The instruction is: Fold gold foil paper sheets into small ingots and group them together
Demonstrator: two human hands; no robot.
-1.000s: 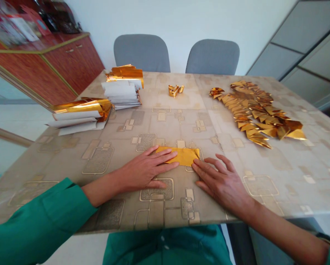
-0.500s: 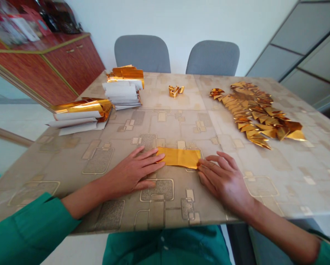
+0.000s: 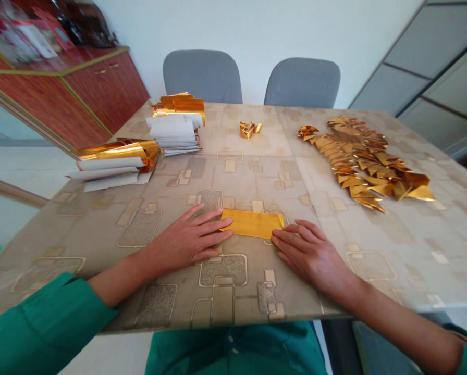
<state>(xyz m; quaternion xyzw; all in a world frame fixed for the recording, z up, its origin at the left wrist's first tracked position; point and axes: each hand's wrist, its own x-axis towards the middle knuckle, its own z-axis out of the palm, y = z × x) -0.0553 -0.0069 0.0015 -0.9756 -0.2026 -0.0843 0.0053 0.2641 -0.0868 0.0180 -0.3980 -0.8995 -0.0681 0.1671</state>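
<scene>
A gold foil paper strip (image 3: pixel 251 224), folded into a long rectangle, lies on the patterned tablecloth (image 3: pixel 221 177) in front of me. My left hand (image 3: pixel 188 234) rests palm down, fingers spread, with the fingertips on the strip's left end. At the right end, my right hand (image 3: pixel 309 255) touches the lower corner with its fingertips, its fingers stretched out and lying flat. Neither hand wraps round the paper.
Stacks of gold and white paper sheets (image 3: pixel 176 133) and more folded sheets (image 3: pixel 116 164) lie at the left. A small folded gold piece (image 3: pixel 249 129) sits at the back middle. Many folded gold pieces (image 3: pixel 358 156) spread at the right. Two grey chairs (image 3: pixel 202 78) stand behind.
My right hand has shifted a little to the left along the strip's lower right corner. The strip now looks flatter. My left hand has stayed nearly still.
</scene>
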